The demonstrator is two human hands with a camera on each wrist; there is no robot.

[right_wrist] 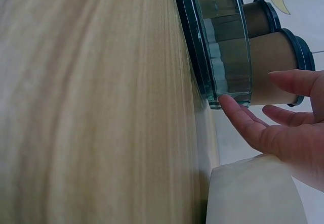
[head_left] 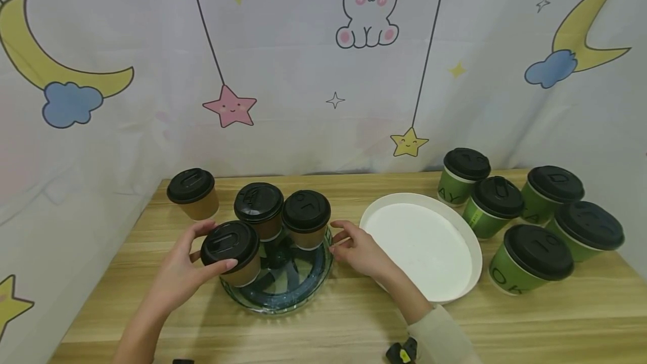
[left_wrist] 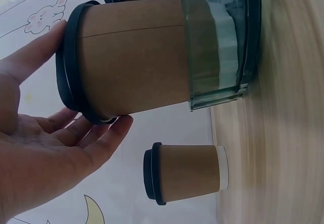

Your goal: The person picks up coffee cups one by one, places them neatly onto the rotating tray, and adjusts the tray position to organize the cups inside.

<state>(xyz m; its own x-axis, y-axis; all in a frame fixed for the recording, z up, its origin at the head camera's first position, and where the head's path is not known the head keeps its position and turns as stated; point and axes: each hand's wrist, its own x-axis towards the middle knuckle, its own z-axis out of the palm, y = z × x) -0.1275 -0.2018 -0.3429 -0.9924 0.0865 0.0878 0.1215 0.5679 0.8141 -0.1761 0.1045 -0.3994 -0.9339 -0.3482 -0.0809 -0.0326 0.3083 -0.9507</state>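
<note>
My left hand [head_left: 179, 271] holds a brown paper coffee cup [left_wrist: 131, 57] by its black lid [head_left: 229, 241], thumb on one side and fingers on the other. The cup stands inside a round clear glass dish [head_left: 275, 309], at its left. Two more brown cups [head_left: 308, 236] with black lids are in the same dish, towards the back. At the dish's right side is my right hand [head_left: 361, 249], fingers loosely bent. In the right wrist view, one fingertip [right_wrist: 225, 100] meets the glass wall [right_wrist: 235, 67].
Behind the left hand stands another brown cup [head_left: 194, 192] on the wooden table [head_left: 343, 319]. A round white tray [head_left: 419, 246] lies right of the dish. Several green cups [head_left: 520, 271] with black lids group at the far right. A patterned curtain [head_left: 293, 60] hangs behind.
</note>
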